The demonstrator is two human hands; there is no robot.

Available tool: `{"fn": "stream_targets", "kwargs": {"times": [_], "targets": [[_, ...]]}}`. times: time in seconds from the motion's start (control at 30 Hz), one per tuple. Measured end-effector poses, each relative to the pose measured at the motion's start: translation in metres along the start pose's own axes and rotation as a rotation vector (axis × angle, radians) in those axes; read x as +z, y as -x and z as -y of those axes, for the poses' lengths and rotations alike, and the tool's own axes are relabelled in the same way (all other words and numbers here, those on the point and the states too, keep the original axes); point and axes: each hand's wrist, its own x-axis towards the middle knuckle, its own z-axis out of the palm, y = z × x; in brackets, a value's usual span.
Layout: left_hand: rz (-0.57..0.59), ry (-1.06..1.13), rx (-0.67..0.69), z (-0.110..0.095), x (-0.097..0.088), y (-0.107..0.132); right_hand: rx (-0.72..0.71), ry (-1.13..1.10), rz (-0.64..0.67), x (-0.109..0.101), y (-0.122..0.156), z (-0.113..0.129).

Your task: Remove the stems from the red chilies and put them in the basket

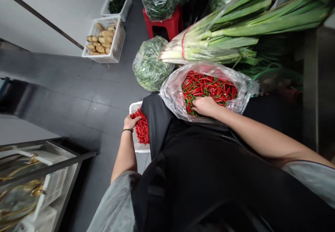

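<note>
A clear plastic bag (170,92) full of red chillies with green stems (211,87) rests on my lap over a black apron. My right hand (205,106) is inside the bag, fingers curled down into the chillies. My left hand (131,122), with a dark band at the wrist, reaches down to a white basket (137,146) on the floor that holds stemless red chillies (142,129); its fingers are bent among them, and what they hold is hidden.
A tied bundle of large leeks (222,40) lies ahead. A bag of greens (149,66) sits on the floor, another on a red stool (163,24). White baskets of ginger (103,40) and greens (117,3) stand farther off. A steel rack (39,176) is at the left.
</note>
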Motion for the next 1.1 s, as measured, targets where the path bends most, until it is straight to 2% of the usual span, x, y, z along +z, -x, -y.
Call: {"fn": "stream_targets", "kwargs": {"times": [0.07,0.1,0.17,0.2,0.23,0.3,0.33,0.4,0.47,0.53,0.63,0.7,0.8,0.93,1.0,1.1], "targets": [[-0.018,-0.02,0.006,0.001,-0.006,0.001,0.002,-0.139,-0.045,-0.002,-0.001,-0.011],[-0.063,0.032,0.046,-0.006,-0.011,0.006,-0.003,-0.263,-0.078,-0.005,0.002,-0.019],[-0.174,0.178,0.244,-0.034,-0.02,0.027,-0.004,-0.609,-0.123,-0.012,0.013,-0.034],[-0.181,0.268,0.388,-0.054,-0.022,0.043,-0.001,-0.803,-0.138,-0.016,0.018,-0.039],[-0.144,0.336,0.549,-0.078,-0.021,0.061,0.004,-0.986,-0.155,-0.02,0.024,-0.042],[0.047,0.382,0.899,-0.129,-0.011,0.099,-0.003,-1.264,-0.212,-0.026,0.032,-0.039],[0.164,0.389,1.03,-0.153,-0.001,0.117,-0.018,-1.341,-0.259,-0.028,0.035,-0.035],[0.328,0.361,1.17,-0.19,0.022,0.145,-0.042,-1.368,-0.381,-0.03,0.039,-0.025],[0.402,0.326,1.153,-0.209,0.043,0.158,-0.041,-1.248,-0.522,-0.029,0.044,-0.016],[0.504,0.317,1.104,-0.212,0.054,0.162,-0.061,-1.051,-0.628,-0.025,0.051,-0.009],[0.808,0.317,0.97,-0.198,0.053,0.163,-0.165,-0.706,-0.709,-0.014,0.064,0.002],[1.031,0.319,0.791,-0.186,0.048,0.165,-0.188,-0.458,-0.717,-0.008,0.069,0.006],[1.227,0.381,0.567,-0.17,0.045,0.166,-0.077,-0.215,-0.597,-0.005,0.06,0.002],[1.351,0.787,0.485,-0.159,0.041,0.153,0.081,-0.195,-0.339,-0.013,0.013,-0.008],[1.357,0.978,0.462,-0.159,0.039,0.145,0.081,-0.227,-0.223,-0.015,-0.014,-0.008],[1.219,1.114,0.389,-0.161,0.037,0.137,0.028,-0.314,-0.123,-0.013,-0.036,-0.011]]}}
